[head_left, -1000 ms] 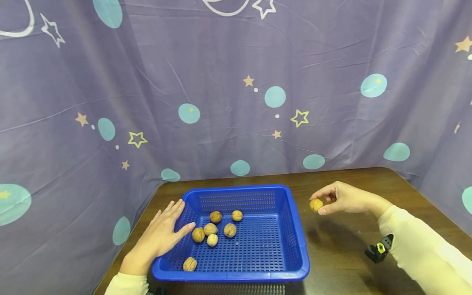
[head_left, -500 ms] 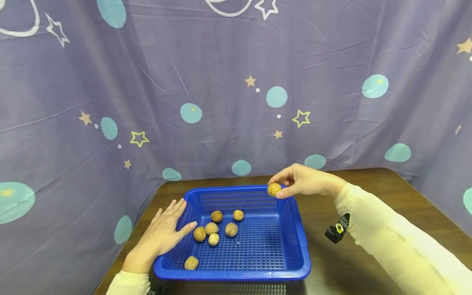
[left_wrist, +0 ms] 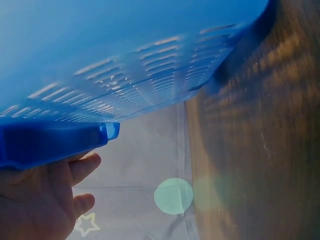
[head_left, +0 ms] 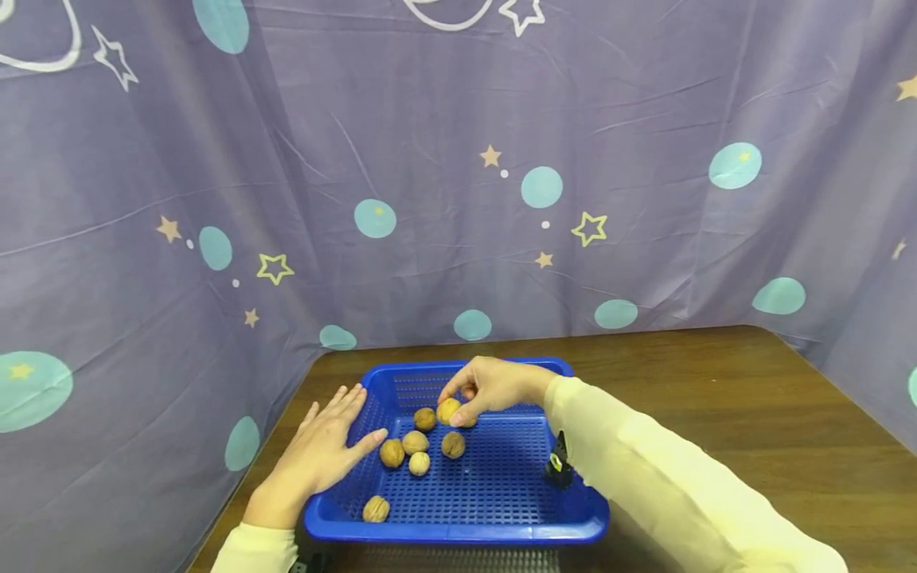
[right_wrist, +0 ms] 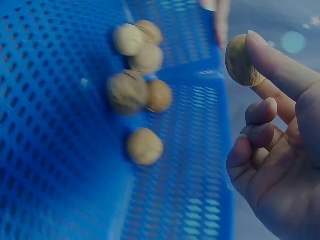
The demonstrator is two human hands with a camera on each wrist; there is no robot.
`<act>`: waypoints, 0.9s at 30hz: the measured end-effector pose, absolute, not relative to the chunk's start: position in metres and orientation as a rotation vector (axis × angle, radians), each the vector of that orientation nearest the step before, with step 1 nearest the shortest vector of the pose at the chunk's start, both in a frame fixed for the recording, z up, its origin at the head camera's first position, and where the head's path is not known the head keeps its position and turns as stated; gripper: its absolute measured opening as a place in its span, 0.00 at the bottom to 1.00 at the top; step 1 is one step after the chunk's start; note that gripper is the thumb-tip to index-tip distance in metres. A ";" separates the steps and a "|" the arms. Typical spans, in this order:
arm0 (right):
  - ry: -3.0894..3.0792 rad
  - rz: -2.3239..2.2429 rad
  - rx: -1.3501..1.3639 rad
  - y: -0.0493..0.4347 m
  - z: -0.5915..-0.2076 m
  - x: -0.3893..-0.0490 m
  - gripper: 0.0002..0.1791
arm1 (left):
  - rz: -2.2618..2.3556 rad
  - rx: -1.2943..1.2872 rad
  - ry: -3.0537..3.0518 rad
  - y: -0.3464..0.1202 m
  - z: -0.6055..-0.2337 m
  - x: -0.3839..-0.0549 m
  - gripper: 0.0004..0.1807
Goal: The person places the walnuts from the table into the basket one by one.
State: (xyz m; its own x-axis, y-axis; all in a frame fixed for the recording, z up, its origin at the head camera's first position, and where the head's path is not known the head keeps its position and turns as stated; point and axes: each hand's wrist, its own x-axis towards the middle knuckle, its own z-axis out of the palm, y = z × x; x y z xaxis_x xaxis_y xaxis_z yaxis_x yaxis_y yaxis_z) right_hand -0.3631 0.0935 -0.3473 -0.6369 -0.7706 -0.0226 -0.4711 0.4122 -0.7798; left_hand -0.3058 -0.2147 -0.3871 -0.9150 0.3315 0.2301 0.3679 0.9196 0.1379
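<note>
My right hand pinches a walnut between thumb and fingers over the far part of a blue plastic basket. In the right wrist view the same walnut sits between thumb and forefinger, with the other fingers curled below. Several walnuts lie on the basket floor, mostly left of centre; one walnut lies apart near the front left corner. My left hand rests with extended fingers on the basket's left rim, holding nothing. From the left wrist view, its fingers show under the rim.
The basket stands on a brown wooden table. Behind and at the sides hangs a purple curtain printed with stars and ovals. A dark wrist camera hangs from the right sleeve inside the basket area.
My right hand has carried the walnut leftward from over the table, across the basket's right rim, and lower over the walnuts inside. The left hand stays on the rim.
</note>
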 end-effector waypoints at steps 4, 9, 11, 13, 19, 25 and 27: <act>2.332 -0.992 -1.003 0.075 -0.365 -0.362 0.21 | -0.270 -0.532 -2.875 -0.214 -0.388 -0.305 0.50; 2.393 -0.873 -1.003 0.065 -0.379 -0.360 0.20 | -0.267 -0.538 -2.882 -0.214 -0.388 -0.304 0.50; 2.395 -0.847 -1.002 0.063 -0.382 -0.359 0.20 | -0.266 -0.542 -2.882 -0.213 -0.387 -0.305 0.49; 2.385 -0.825 -0.994 0.062 -0.383 -0.358 0.20 | -0.261 -0.543 -2.881 -0.213 -0.386 -0.305 0.49; 2.374 -0.798 -0.972 0.062 -0.388 -0.356 0.18 | -0.259 -0.546 -2.883 -0.213 -0.387 -0.306 0.49; 2.388 -0.840 -0.983 0.064 -0.387 -0.356 0.18 | -0.268 -0.544 -2.896 -0.212 -0.387 -0.306 0.50; 2.396 -0.872 -0.983 0.065 -0.385 -0.358 0.19 | -0.271 -0.544 -2.895 -0.212 -0.387 -0.306 0.49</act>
